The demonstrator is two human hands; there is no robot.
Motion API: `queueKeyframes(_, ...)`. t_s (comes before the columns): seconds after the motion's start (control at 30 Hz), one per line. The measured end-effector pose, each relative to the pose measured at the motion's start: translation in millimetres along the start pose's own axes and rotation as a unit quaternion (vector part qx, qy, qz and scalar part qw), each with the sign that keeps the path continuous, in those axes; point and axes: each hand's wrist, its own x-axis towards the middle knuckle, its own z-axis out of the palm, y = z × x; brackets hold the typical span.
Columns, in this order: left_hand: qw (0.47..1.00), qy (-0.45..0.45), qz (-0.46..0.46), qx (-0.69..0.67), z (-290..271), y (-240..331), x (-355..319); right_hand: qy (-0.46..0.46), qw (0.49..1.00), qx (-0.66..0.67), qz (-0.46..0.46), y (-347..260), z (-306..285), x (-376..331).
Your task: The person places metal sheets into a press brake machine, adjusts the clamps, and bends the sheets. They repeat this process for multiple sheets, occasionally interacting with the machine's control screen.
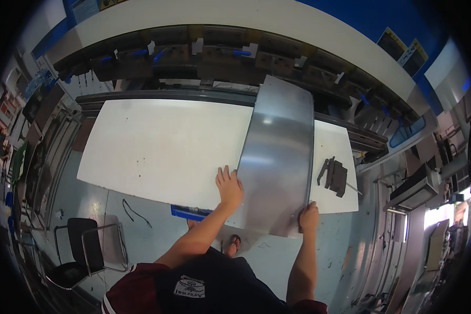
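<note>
A long grey metal sheet (277,152) lies across a white board (167,146), its far end reaching the dark tooling of a press machine. My left hand (229,187) lies with fingers spread at the sheet's left edge, partly over the white board. At the near right corner my right hand (309,215) is closed around the sheet's edge; some of its fingers are hidden. The sheet's near end sticks out past the board toward me. To the right of the sheet, a dark metal clamp-like block (335,177) rests on the board.
A row of dark clamps with blue levers (240,53) runs along the machine beam above the board. A black chair (83,248) stands at lower left, near a thin cable (136,213) on the floor. A blue foot-level object (188,212) shows beneath the board's near edge.
</note>
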Motion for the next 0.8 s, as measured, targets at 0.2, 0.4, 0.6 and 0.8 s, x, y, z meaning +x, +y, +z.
queueKeyframes(0.2, 0.981, -0.128, -0.111, -0.095, -70, -42, -17, -0.115, 0.960, 0.242, 0.082, -16, 12, -76)
queueKeyframes(0.4, 0.972, -0.042, -0.139, -0.186, -132, -87, -89, -0.097, 0.946, 0.308, 0.029, -63, 1, -120)
queueKeyframes(0.6, 0.969, 0.011, -0.164, -0.183, -161, -129, -96, -0.075, 0.950, 0.296, -0.061, -128, -19, -119)
queueKeyframes(0.8, 0.960, -0.007, -0.188, -0.206, -188, -153, -81, -0.106, 0.949, 0.294, -0.039, -167, -30, -128)
